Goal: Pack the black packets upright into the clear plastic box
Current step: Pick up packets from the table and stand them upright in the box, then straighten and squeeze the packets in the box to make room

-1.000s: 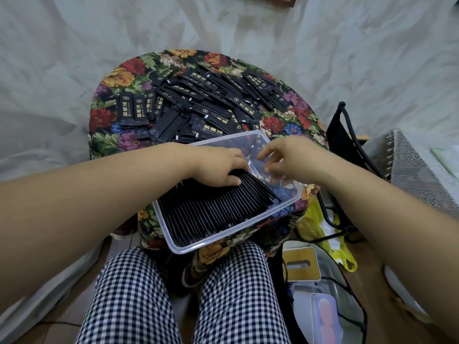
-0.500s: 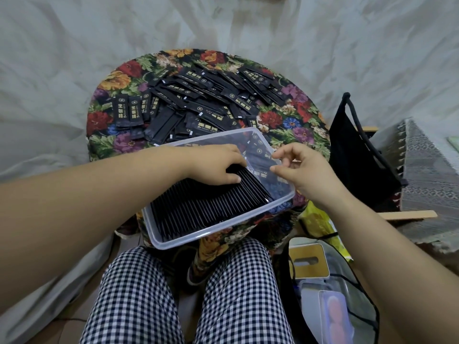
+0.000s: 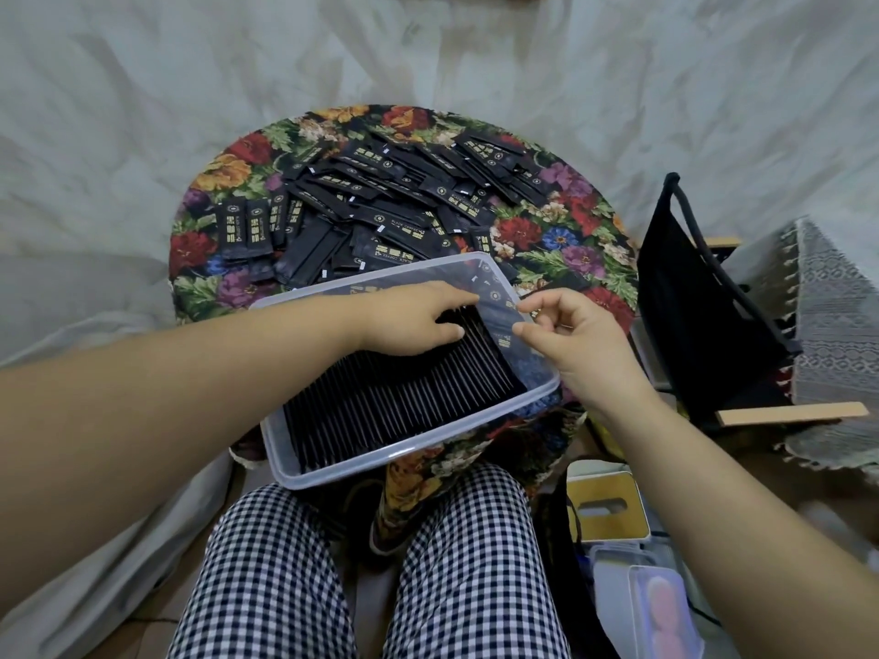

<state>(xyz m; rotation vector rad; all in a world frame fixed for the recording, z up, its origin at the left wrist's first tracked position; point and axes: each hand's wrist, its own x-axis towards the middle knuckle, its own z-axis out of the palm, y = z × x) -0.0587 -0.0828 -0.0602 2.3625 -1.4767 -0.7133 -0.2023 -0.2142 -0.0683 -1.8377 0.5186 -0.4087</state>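
A clear plastic box (image 3: pixel 404 456) rests on the near edge of a round stool with a floral cover (image 3: pixel 575 240). A dense row of black packets (image 3: pixel 395 401) stands upright in it, filling all but the far right end. My left hand (image 3: pixel 414 321) lies flat on the row's right end, fingers pressing the packets. My right hand (image 3: pixel 566 340) hovers at the box's right rim, thumb and forefinger apart, holding nothing. A loose pile of black packets (image 3: pixel 380 202) with gold print covers the stool behind the box.
A black bag (image 3: pixel 699 297) on a wooden frame stands to the right. A patterned woven cloth (image 3: pixel 837 316) lies further right. Plastic containers and a yellow tin (image 3: pixel 609 506) sit on the floor at lower right. My checkered trouser legs (image 3: pixel 371 573) are below the box.
My right hand drew back from inside the box's right end to its rim and opened. My left hand stayed on the packet row. The camera view shifted slightly.
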